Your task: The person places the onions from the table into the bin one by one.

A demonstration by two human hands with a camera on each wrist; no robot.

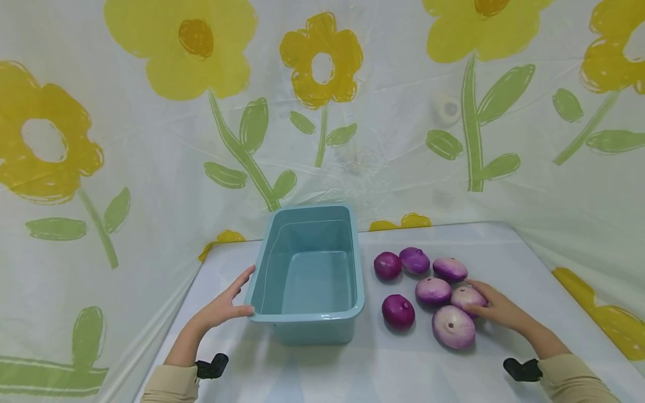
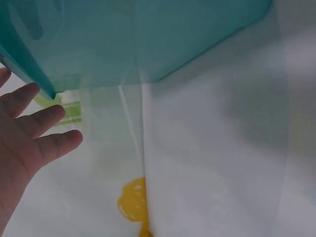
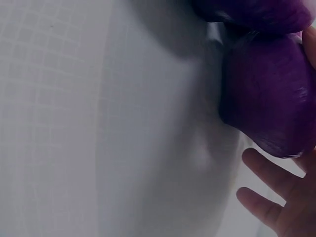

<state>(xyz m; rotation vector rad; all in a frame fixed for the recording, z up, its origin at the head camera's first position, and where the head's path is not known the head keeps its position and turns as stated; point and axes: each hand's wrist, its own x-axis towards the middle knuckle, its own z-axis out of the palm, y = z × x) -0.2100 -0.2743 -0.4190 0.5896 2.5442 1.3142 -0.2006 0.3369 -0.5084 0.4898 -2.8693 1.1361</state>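
A blue-green plastic basin [image 1: 318,317] stands on the table in the head view. Beside its left wall my left hand [image 1: 224,308] has its fingers spread, the thumb tip at the near left corner of the rim; whether it touches cannot be told. In the left wrist view these fingers [image 2: 49,118] are straight and hold nothing. To the basin's right lie several red onions. My right hand [image 1: 499,308] reaches around one pale purple onion [image 1: 462,296], its thumb on the near side and fingers on the far side. In the right wrist view two fingers extend loosely below that onion [image 3: 269,94].
A large pale onion [image 1: 453,327] lies nearest, with a dark one [image 1: 398,312] to its left. Others, including a dark onion [image 1: 388,266], lie farther back. Behind the white table [image 1: 403,369] hangs a flower-patterned sheet [image 1: 383,112], which also runs along both sides.
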